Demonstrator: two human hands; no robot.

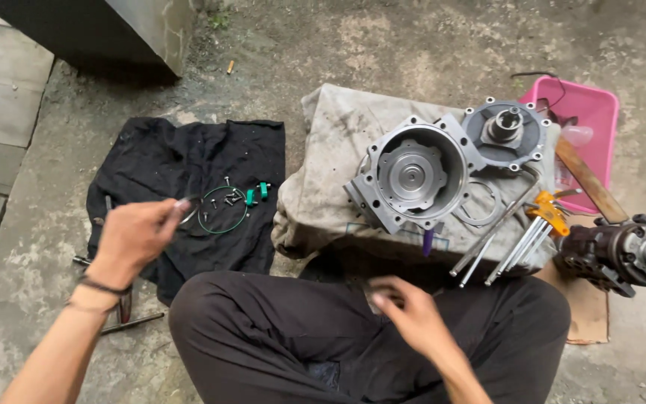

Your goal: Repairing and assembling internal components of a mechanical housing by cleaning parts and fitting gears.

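Thin ring [188, 212] is pinched between the fingertips of the left hand [134, 236], held above the black cloth [158, 161], near that cloth's middle. Just beside it, on the cloth, lie a green ring [222, 211], a few small screws [230, 197] and two green caps [256, 193]. The right hand [410, 314] hangs over the person's lap with fingers loosely curled; whether it grips anything cannot be told, as the fingers are blurred. On the grey cloth [330, 150] ahead rests a metal housing [413, 176], open face up, near the cloth's centre. A round cover [505, 133] with a short shaft sits touching the housing, toward the far right corner. A set of hex keys [528, 236] with an orange holder lies at the right edge. A pink tray [588, 112] stands beyond that edge.
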